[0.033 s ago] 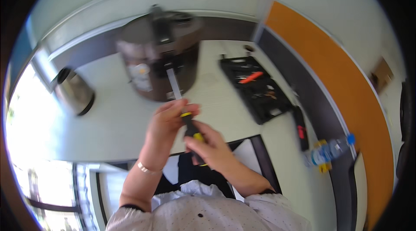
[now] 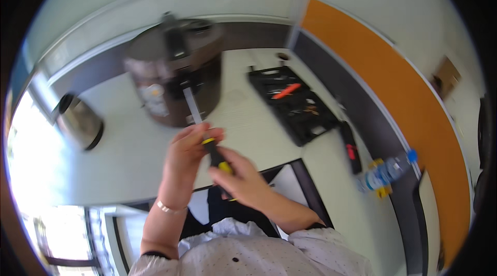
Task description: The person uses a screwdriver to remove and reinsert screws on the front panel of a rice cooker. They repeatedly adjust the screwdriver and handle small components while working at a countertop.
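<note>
Both my hands are around a screwdriver (image 2: 221,166) with a black and yellow handle. My right hand (image 2: 239,175) grips the handle. My left hand (image 2: 190,139) has its fingers closed around the front of the tool, where the handle meets the shaft. The long metal shaft points away from me, toward a large brown electric cooker (image 2: 155,64) with a black lid handle. In the picture the shaft's end overlaps the cooker's front; whether it touches, I cannot tell. The cooker is blurred.
On the white table (image 2: 243,115), a steel kettle-like vessel (image 2: 82,123) is at the left. To the right are an open black tool case (image 2: 292,102) with an orange-handled tool, a black-and-red tool (image 2: 350,146), and a clear bottle (image 2: 385,172) lying beside an orange-and-grey partition (image 2: 383,64).
The whole view has shifted, so the cooker, tool case and bottle appear further left. Both hands keep their hold on the screwdriver.
</note>
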Action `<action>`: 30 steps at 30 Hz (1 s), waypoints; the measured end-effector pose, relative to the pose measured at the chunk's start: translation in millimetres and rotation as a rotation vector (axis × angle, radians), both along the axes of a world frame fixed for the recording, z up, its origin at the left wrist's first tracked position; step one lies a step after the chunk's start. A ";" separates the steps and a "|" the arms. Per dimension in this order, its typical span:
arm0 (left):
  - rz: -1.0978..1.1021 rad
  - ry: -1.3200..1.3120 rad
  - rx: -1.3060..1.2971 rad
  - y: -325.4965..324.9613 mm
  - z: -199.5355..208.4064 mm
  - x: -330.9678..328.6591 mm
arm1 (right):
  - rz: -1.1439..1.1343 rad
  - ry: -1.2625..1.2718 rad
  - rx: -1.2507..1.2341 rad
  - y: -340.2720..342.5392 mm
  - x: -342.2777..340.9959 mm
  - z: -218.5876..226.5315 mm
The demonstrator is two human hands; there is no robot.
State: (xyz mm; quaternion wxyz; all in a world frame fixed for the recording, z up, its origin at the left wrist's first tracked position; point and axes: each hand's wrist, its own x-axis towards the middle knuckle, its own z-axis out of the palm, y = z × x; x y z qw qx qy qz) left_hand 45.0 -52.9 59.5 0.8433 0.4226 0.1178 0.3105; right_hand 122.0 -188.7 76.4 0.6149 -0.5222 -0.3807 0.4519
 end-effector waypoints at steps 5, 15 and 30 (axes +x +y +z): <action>0.060 0.028 0.059 -1.0 8.8 -2.1 | 0.069 0.050 0.152 6.6 -1.6 -3.4; 0.001 0.108 0.063 2.9 7.5 1.3 | -0.003 0.234 0.048 -0.2 -8.9 -5.3; -0.175 -0.068 -0.042 17.7 9.2 -4.8 | 0.219 0.826 0.213 4.5 -7.5 -5.7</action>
